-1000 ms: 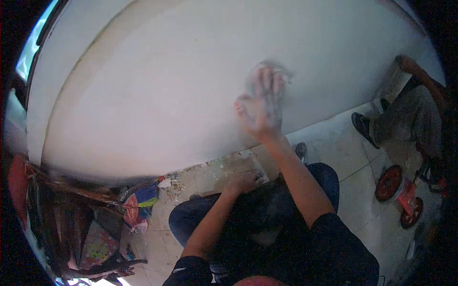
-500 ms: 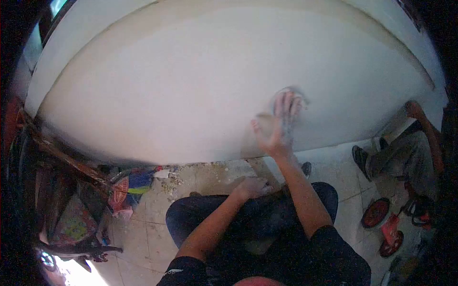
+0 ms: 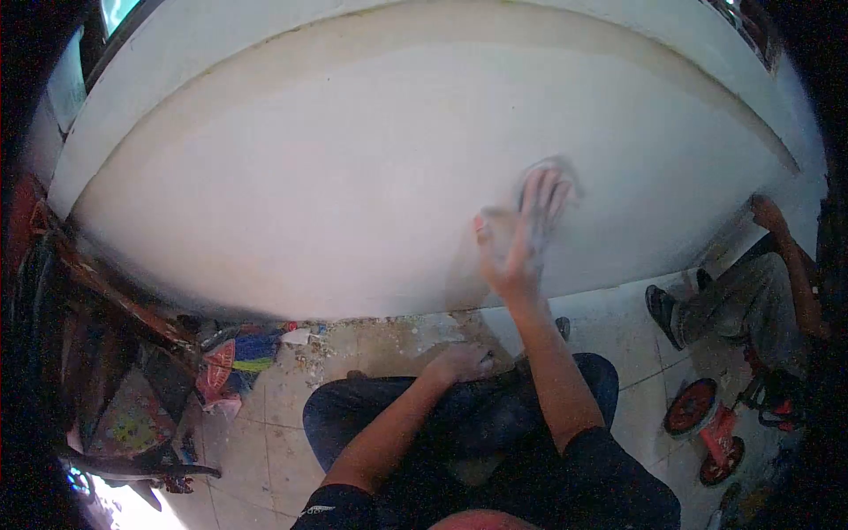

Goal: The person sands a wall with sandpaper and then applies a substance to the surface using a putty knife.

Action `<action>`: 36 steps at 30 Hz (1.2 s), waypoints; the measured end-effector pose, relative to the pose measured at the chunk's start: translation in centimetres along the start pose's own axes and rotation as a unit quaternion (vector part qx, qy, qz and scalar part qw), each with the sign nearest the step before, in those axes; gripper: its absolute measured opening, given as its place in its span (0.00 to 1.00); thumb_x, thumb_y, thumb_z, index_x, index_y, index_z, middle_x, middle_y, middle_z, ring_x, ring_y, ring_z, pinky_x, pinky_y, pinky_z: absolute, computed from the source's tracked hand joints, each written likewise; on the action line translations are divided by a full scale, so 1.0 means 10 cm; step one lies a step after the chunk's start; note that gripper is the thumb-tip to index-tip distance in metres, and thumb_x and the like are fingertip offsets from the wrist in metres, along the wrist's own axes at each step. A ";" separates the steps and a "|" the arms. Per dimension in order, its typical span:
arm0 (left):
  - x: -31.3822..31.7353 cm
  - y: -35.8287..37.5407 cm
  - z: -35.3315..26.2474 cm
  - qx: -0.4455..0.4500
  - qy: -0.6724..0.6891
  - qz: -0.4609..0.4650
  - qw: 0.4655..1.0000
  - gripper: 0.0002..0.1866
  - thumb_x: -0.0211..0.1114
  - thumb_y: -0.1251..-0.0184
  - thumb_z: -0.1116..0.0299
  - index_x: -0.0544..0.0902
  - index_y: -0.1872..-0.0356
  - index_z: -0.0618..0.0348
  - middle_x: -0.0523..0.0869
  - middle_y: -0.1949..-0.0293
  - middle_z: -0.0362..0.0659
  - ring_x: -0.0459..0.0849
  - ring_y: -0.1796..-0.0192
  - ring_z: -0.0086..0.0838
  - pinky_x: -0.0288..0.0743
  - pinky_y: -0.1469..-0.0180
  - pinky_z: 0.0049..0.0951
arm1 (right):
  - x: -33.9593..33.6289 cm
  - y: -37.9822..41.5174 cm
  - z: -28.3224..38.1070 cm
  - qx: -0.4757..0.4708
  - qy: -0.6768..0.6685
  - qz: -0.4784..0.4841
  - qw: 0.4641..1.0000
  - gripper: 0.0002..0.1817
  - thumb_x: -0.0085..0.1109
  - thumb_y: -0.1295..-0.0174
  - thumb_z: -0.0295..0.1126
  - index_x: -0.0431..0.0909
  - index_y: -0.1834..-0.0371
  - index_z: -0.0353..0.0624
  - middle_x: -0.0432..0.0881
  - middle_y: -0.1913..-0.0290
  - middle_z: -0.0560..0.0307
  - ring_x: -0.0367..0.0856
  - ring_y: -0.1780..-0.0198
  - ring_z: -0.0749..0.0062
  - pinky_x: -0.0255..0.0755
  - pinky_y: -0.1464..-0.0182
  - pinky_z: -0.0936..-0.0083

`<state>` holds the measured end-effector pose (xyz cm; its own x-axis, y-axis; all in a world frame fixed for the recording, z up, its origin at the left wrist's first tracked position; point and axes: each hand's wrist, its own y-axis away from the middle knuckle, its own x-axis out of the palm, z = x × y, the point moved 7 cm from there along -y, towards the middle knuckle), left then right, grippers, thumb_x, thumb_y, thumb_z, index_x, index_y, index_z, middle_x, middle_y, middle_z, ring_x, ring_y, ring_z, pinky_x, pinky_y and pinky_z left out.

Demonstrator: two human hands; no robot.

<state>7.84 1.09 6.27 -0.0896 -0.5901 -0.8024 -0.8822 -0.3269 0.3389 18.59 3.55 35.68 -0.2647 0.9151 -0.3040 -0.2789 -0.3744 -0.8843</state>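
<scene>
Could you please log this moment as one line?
Right hand: spread against white wall, blurred; left hand: low, by the lap; another person's hand: near wall, frame right

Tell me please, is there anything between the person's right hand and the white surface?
A thin sheet or pad, too blurred to name, seems to lie between the right hand and the white surface. Nothing else visible stands in the way.

Between two and three o'clock, the right hand is showing its blurred back, fingers pointing toward half past twelve, thumb spreading toward eleven. The right forearm is slanting toward eleven. Near half past five, the left hand is lying low, its grip unclear. The left forearm is angling toward one.
</scene>
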 end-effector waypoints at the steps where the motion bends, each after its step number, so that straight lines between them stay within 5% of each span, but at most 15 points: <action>1: -0.06 0.03 -0.01 0.011 0.009 -0.028 1.000 0.30 0.52 0.22 0.44 0.83 0.41 0.62 0.87 0.43 0.59 0.85 0.42 0.56 0.77 0.37 0.53 | -0.05 -0.06 -0.02 0.000 -0.001 -0.002 1.000 0.50 0.64 0.33 0.48 0.50 0.15 0.33 0.45 0.14 0.30 0.34 0.16 0.21 0.29 0.19 0.31; 5: -0.21 0.02 -0.10 0.014 0.045 0.002 0.999 0.28 0.51 0.21 0.46 0.82 0.42 0.61 0.86 0.44 0.58 0.84 0.42 0.55 0.76 0.37 0.54 | -0.07 0.08 -0.04 -0.011 -0.006 0.037 0.999 0.46 0.63 0.33 0.43 0.54 0.16 0.35 0.48 0.14 0.33 0.37 0.15 0.24 0.31 0.18 0.32; 7: -0.52 0.09 -0.21 0.024 -0.056 -0.118 0.991 0.24 0.51 0.20 0.49 0.83 0.47 0.60 0.87 0.47 0.57 0.85 0.43 0.53 0.75 0.37 0.53 | 0.05 0.27 -0.03 -0.018 0.003 0.076 0.997 0.44 0.62 0.33 0.41 0.56 0.17 0.35 0.50 0.14 0.35 0.39 0.15 0.25 0.32 0.18 0.33; 9: -0.80 0.23 -0.28 0.016 -0.033 -0.190 0.981 0.20 0.56 0.22 0.54 0.84 0.49 0.60 0.87 0.48 0.56 0.85 0.43 0.52 0.75 0.37 0.52 | 0.16 0.36 -0.05 -0.009 -0.030 0.114 0.993 0.29 0.58 0.29 0.32 0.72 0.24 0.37 0.56 0.15 0.41 0.40 0.14 0.29 0.36 0.17 0.36; 11: -1.10 0.44 -0.40 0.008 -0.013 -0.262 0.965 0.16 0.60 0.24 0.58 0.84 0.51 0.60 0.87 0.49 0.55 0.84 0.43 0.50 0.75 0.37 0.50 | 0.10 0.34 -0.12 -0.024 -0.034 0.107 0.993 0.27 0.57 0.30 0.29 0.76 0.27 0.39 0.59 0.16 0.44 0.43 0.14 0.33 0.37 0.17 0.36; 13: -1.58 0.86 -0.67 0.098 0.027 -0.471 0.876 0.10 0.68 0.31 0.67 0.85 0.52 0.59 0.87 0.48 0.52 0.84 0.43 0.49 0.74 0.37 0.49 | 0.09 0.31 -0.13 -0.040 -0.038 0.098 0.994 0.26 0.56 0.31 0.26 0.79 0.29 0.40 0.62 0.17 0.46 0.47 0.14 0.36 0.39 0.17 0.36; 16: -2.01 1.23 -1.09 0.158 -0.053 -0.532 0.830 0.17 0.68 0.36 0.76 0.83 0.45 0.60 0.83 0.42 0.57 0.81 0.39 0.59 0.76 0.36 0.53 | -0.06 0.25 -0.02 -0.082 -0.050 0.033 0.995 0.26 0.59 0.35 0.25 0.83 0.32 0.49 0.66 0.18 0.52 0.57 0.17 0.43 0.46 0.18 0.39; 19: -2.25 1.49 -1.33 0.165 -0.110 -0.610 0.768 0.20 0.68 0.39 0.78 0.84 0.44 0.57 0.82 0.37 0.49 0.79 0.32 0.50 0.72 0.31 0.49 | -0.25 0.20 0.14 -0.086 -0.034 0.032 0.995 0.25 0.61 0.38 0.26 0.85 0.35 0.51 0.76 0.25 0.57 0.70 0.26 0.50 0.58 0.24 0.44; 22: -2.54 1.45 -1.44 0.228 -0.178 -0.549 0.784 0.28 0.66 0.42 0.79 0.81 0.37 0.56 0.78 0.30 0.50 0.74 0.25 0.48 0.67 0.23 0.50 | -0.32 0.16 0.12 -0.052 0.005 0.061 0.997 0.24 0.64 0.40 0.27 0.88 0.40 0.60 0.81 0.33 0.65 0.74 0.32 0.58 0.60 0.31 0.51; 24: -2.69 1.37 -1.39 0.204 -0.185 -0.522 0.807 0.31 0.66 0.41 0.78 0.78 0.32 0.56 0.75 0.27 0.50 0.72 0.23 0.47 0.63 0.21 0.50 | -0.32 0.07 0.04 -0.088 -0.084 0.080 0.989 0.22 0.66 0.43 0.28 0.90 0.45 0.65 0.82 0.38 0.67 0.73 0.32 0.59 0.58 0.33 0.55; 31: -2.81 1.09 -1.14 0.109 -0.238 -0.514 0.817 0.39 0.67 0.34 0.66 0.66 0.20 0.52 0.66 0.19 0.45 0.61 0.17 0.41 0.54 0.17 0.51 | -0.50 -0.05 0.22 -0.169 0.024 0.043 0.984 0.20 0.70 0.45 0.30 0.90 0.48 0.58 0.81 0.33 0.62 0.74 0.33 0.60 0.58 0.32 0.52; 36: -2.74 0.92 -1.08 0.026 -0.298 -0.543 0.785 0.39 0.65 0.29 0.51 0.66 0.19 0.46 0.67 0.19 0.40 0.62 0.18 0.38 0.53 0.18 0.53 | -0.44 0.71 -0.08 0.000 -0.079 0.034 0.996 0.20 0.66 0.45 0.25 0.90 0.49 0.54 0.85 0.40 0.53 0.79 0.38 0.54 0.62 0.32 0.50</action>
<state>7.14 6.29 36.63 0.5402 0.4710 -0.6974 -0.6048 -0.3588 -0.7109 18.48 -3.01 30.41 -0.4247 0.8529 -0.3037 -0.2548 -0.4345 -0.8639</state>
